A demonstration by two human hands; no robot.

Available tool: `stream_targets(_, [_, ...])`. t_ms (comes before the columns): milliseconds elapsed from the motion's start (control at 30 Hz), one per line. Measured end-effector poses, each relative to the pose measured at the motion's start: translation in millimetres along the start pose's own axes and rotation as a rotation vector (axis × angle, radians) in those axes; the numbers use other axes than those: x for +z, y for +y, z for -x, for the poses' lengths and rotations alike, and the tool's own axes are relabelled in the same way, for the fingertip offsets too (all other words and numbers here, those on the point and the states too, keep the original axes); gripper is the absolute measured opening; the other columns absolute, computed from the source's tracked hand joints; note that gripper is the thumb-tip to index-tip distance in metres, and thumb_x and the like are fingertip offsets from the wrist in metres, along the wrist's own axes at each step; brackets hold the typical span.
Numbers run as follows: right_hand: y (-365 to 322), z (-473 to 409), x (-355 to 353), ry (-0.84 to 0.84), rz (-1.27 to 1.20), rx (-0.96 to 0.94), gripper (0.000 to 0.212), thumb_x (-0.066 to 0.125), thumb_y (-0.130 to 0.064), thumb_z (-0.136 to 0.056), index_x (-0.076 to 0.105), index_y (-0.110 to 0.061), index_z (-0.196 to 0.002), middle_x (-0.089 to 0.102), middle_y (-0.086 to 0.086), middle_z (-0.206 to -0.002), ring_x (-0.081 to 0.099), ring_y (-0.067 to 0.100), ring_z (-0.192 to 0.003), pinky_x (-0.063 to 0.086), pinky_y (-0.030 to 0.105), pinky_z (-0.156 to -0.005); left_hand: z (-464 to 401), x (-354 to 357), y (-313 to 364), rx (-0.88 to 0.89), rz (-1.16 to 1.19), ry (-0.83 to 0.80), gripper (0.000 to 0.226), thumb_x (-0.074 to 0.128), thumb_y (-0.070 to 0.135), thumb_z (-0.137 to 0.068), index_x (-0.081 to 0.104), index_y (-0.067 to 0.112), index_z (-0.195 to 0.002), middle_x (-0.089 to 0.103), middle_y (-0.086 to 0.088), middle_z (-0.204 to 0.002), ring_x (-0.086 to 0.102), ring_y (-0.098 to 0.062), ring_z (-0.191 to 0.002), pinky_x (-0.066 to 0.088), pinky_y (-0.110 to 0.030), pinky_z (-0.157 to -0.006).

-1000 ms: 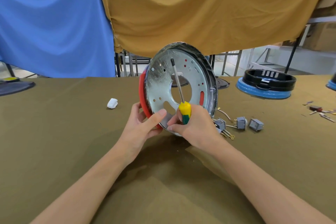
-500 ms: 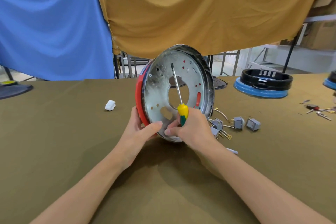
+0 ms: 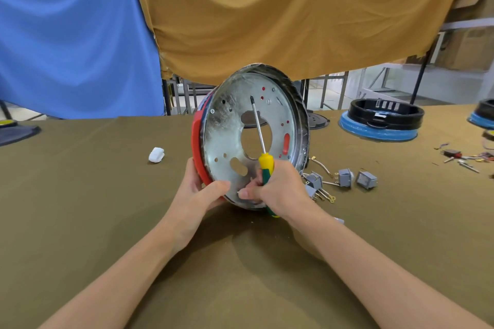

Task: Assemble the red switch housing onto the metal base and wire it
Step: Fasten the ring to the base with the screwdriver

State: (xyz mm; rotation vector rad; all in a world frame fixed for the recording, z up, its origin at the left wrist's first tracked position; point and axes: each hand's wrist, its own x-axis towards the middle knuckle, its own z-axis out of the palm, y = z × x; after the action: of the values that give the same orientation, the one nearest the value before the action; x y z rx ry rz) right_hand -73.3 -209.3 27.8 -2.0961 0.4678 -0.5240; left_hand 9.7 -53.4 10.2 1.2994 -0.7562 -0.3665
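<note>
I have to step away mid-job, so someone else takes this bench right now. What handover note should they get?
Left hand: grips the lower rim of the metal base, which stands on edge on the table, thumb on its face.
Right hand: holds the screwdriver, shaft pointing up across the base, tip near the upper holes, not seated on a screw.
Red housing: sits behind the base; red shows through its holes.
Grey switches with wires lie loose to the right.
Done: housing mated to base, a few screws visible.
Left: remaining screws, apparently, and all wiring.
</note>
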Motion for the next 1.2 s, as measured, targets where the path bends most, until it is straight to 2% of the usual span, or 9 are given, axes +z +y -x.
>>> stream_targets(133, [-1, 1, 2, 0.043, 0.02, 0.0, 0.019, 0.088, -0.024, -0.071, 0.071, -0.016, -0.074, 0.073, -0.005, -0.069, 0.069, 0.009, -0.071, 0.051, 0.025, -0.065, 0, 4, -2, 0.006, 0.011, 0.02, 0.064, 0.063, 0.016, -0.076, 0.045, 0.031, -0.135, 0.065, -0.003, -0.13, 0.065, -0.024, -0.116, 0.056, -0.046, -0.094])
stream_targets(200, [-1, 1, 3, 0.04, 0.024, -0.024, 0.02, 0.088, -0.022, -0.071, 0.068, -0.02, -0.072, 0.072, -0.007, -0.068, 0.068, 0.007, -0.07, 0.048, 0.024, -0.063, 1, 4, -2, 0.008, 0.015, 0.024, 0.063, 0.062, 0.016, -0.076, 0.046, 0.031, -0.135, 0.066, -0.002, -0.129, 0.065, -0.024, -0.115, 0.057, -0.044, -0.092])
stream_targets(433, [3, -2, 2, 0.015, 0.014, -0.07, 0.02, 0.088, -0.026, -0.071, 0.069, -0.02, -0.074, 0.073, -0.007, -0.069, 0.068, 0.005, -0.068, 0.054, 0.026, -0.066, -2, 2, 1, -0.01, 0.092, 0.007, 0.07, 0.061, 0.015, -0.077, 0.041, 0.028, -0.143, 0.065, -0.003, -0.131, 0.067, -0.023, -0.113, 0.059, -0.034, -0.081])
stream_targets(600, [3, -3, -2, -0.034, -0.009, -0.091, 0.028, 0.087, -0.021, -0.072, 0.06, -0.021, -0.066, 0.074, 0.0, -0.073, 0.071, 0.015, -0.074, 0.058, 0.043, -0.079, -5, 3, 2, -0.035, 0.16, 0.056, 0.059, 0.061, 0.013, -0.082, 0.046, 0.026, -0.138, 0.066, -0.006, -0.129, 0.068, -0.026, -0.11, 0.059, -0.032, -0.076])
stream_targets(700, [2, -1, -3, -0.029, 0.001, -0.104, 0.026, 0.086, -0.023, -0.074, 0.061, -0.024, -0.067, 0.074, -0.002, -0.073, 0.071, 0.012, -0.073, 0.058, 0.043, -0.08, -6, 2, 2, -0.044, 0.182, 0.071, 0.05, 0.059, 0.007, -0.09, 0.049, 0.026, -0.135, 0.066, -0.007, -0.129, 0.069, -0.027, -0.109, 0.06, -0.033, -0.076])
stream_targets(833, [1, -1, -1, -0.013, 0.011, -0.086, 0.028, 0.086, -0.024, -0.075, 0.059, -0.025, -0.067, 0.073, 0.002, -0.074, 0.07, 0.02, -0.075, 0.059, 0.044, -0.077, -5, 4, 1, -0.044, 0.165, 0.066, 0.064, 0.064, 0.016, -0.077, 0.046, 0.025, -0.138, 0.067, -0.005, -0.128, 0.069, -0.024, -0.108, 0.06, -0.033, -0.077])
stream_targets(933, [1, -1, 0, -0.013, 0.01, -0.099, 0.028, 0.085, -0.023, -0.075, 0.058, -0.024, -0.067, 0.072, 0.002, -0.075, 0.07, 0.02, -0.077, 0.058, 0.043, -0.077, -6, 4, 0, -0.039, 0.176, 0.068, 0.062, 0.064, 0.015, -0.079, 0.047, 0.024, -0.138, 0.067, -0.005, -0.127, 0.069, -0.025, -0.108, 0.06, -0.034, -0.077])
stream_targets(1067, [-3, -2, -3, -0.02, -0.008, -0.178, 0.028, 0.08, -0.028, -0.082, 0.057, -0.022, -0.067, 0.062, -0.012, -0.059, 0.06, 0.004, -0.059, 0.048, 0.027, -0.063, -12, 1, 2, -0.058, 0.277, 0.149, 0.054, 0.064, 0.013, -0.08, 0.051, 0.016, -0.132, 0.068, -0.013, -0.125, 0.07, -0.029, -0.106, 0.06, -0.038, -0.077])
stream_targets(1200, [-6, 0, -17, 0.154, -0.051, -0.217, 0.035, 0.065, -0.043, -0.091, 0.048, -0.017, -0.075, 0.051, -0.002, -0.06, 0.06, 0.012, -0.049, 0.042, 0.021, -0.049, -20, -12, 5, -0.037, 0.331, 0.251, 0.045, 0.061, 0.011, -0.088, 0.052, 0.021, -0.131, 0.069, -0.006, -0.121, 0.069, -0.019, -0.099, 0.06, -0.038, -0.081])
